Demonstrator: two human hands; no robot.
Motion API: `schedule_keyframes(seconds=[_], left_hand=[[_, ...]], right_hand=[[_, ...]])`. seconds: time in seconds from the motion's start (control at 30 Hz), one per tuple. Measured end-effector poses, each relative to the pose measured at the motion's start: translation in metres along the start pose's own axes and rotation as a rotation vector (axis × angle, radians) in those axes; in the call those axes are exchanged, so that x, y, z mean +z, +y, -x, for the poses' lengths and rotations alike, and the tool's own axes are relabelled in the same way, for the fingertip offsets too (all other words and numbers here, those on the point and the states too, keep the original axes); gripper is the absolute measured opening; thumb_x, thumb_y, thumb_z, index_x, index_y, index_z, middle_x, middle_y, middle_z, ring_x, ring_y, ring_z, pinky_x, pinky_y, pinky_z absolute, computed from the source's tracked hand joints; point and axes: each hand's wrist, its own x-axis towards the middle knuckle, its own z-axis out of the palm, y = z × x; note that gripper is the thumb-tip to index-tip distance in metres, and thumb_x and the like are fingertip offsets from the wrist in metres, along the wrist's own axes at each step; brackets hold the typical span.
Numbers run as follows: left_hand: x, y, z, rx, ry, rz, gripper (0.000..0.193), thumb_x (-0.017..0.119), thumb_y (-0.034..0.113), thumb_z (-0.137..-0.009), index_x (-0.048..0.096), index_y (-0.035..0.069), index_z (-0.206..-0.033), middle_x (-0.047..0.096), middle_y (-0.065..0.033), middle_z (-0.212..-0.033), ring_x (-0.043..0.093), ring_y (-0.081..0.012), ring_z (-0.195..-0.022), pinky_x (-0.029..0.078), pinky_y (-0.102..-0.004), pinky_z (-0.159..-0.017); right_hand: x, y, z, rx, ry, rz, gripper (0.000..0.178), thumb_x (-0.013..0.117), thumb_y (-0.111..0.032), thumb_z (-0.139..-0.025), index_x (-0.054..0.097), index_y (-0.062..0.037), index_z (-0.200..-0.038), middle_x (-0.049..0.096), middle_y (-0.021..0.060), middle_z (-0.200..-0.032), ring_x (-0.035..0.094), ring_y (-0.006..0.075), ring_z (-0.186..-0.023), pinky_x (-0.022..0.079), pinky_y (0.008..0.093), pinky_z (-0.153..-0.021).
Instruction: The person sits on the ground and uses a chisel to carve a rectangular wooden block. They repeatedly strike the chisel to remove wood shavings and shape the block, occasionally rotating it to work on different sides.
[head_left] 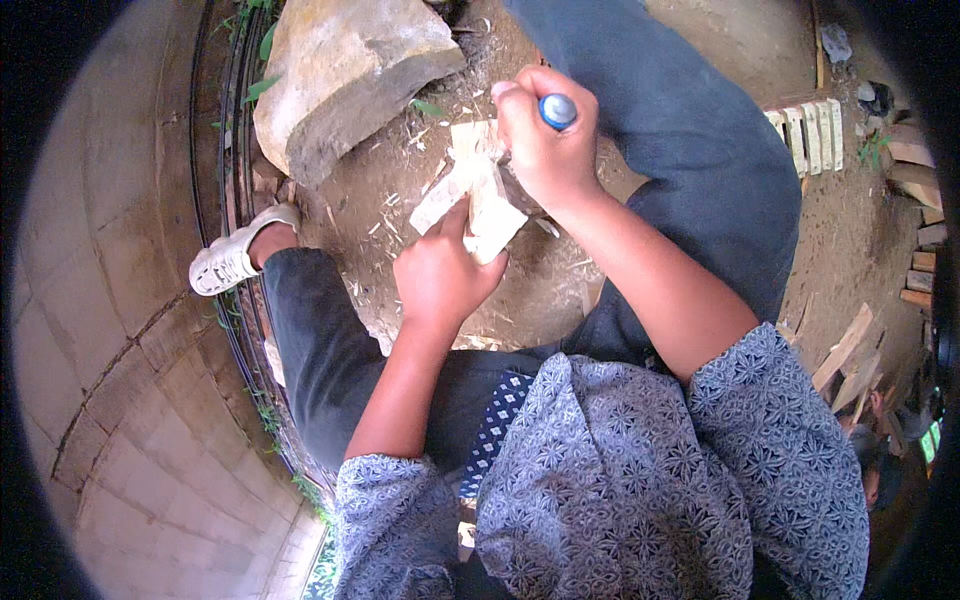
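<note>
A pale piece of carved wood (490,205) with arms spreading in several directions lies between my legs. My left hand (445,270) grips it from the near side, the index finger stretched along its surface and the thumb at its near end. In a closed fist, my right hand (550,140) holds a tool with a round-ended blue and grey handle (557,111), just right of the wood's far part. The fist hides the tool's working end, so its exact kind cannot be made out. Light wood shavings (385,225) are scattered around the piece.
A large rough stone (350,75) sits at the far left, close to the wood. Dark cables (232,130) run along a pale wall (110,300) on the left. To the right are a slatted white object (808,137), wood offcuts (845,350) and stacked wood blocks (912,180).
</note>
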Motion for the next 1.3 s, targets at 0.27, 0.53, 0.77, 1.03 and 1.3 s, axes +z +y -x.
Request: schedule_keyframes(seconds=[0.27, 0.53, 0.77, 1.03, 1.3], left_hand=[[0.001, -0.006, -0.001, -0.016, -0.01, -0.005, 0.069, 0.077, 0.043, -0.067, 0.065, 0.012, -0.128, 0.073, -0.0198, -0.087, 0.073, -0.034, -0.075, 0.059, -0.0451, -0.07], [-0.002, -0.001, -0.005, -0.037, -0.029, 0.018, 0.065, 0.074, 0.036, -0.068, 0.065, 0.016, -0.129, 0.074, -0.0162, -0.09, 0.072, -0.036, -0.079, 0.058, -0.0467, -0.075], [0.002, -0.006, -0.001, 0.004, 0.027, 0.018, 0.068, 0.076, 0.043, -0.068, 0.065, 0.011, -0.127, 0.073, -0.0198, -0.084, 0.073, -0.0349, -0.073, 0.059, -0.0455, -0.068], [0.001, -0.005, -0.002, -0.009, 0.009, 0.005, 0.068, 0.076, 0.043, -0.068, 0.065, 0.011, -0.127, 0.073, -0.0196, -0.085, 0.073, -0.0348, -0.074, 0.059, -0.0457, -0.069], [0.001, -0.002, -0.003, 0.006, -0.003, -0.005, 0.067, 0.075, 0.044, -0.07, 0.065, 0.012, -0.128, 0.073, -0.0188, -0.085, 0.073, -0.0344, -0.074, 0.059, -0.0454, -0.069]], right_hand=[[-0.009, -0.046, -0.016, 0.077, 0.036, -0.27, 0.03, 0.056, -0.009, -0.092, 0.042, -0.0101, -0.065, 0.042, -0.0009, -0.053, 0.038, 0.0097, -0.043, 0.039, 0.0286, -0.046], [0.003, 0.007, -0.006, -0.098, 0.004, 0.059, 0.033, 0.058, -0.007, -0.092, 0.046, -0.0077, -0.061, 0.044, -0.0021, -0.053, 0.043, 0.0081, -0.045, 0.038, 0.0269, -0.045], [-0.007, -0.042, -0.013, 0.096, 0.055, -0.326, 0.031, 0.059, -0.008, -0.091, 0.047, -0.0076, -0.063, 0.045, -0.0016, -0.053, 0.043, 0.0084, -0.044, 0.039, 0.0274, -0.046], [-0.002, -0.008, -0.009, 0.109, 0.126, -0.27, 0.03, 0.066, -0.012, -0.087, 0.055, -0.0061, -0.06, 0.051, -0.003, -0.053, 0.05, 0.0065, -0.048, 0.039, 0.0271, -0.045], [-0.002, 0.005, -0.009, 0.007, 0.068, -0.074, 0.033, 0.066, -0.012, -0.086, 0.049, -0.0043, -0.058, 0.046, -0.0043, -0.052, 0.047, 0.0042, -0.052, 0.035, 0.0282, -0.047]])
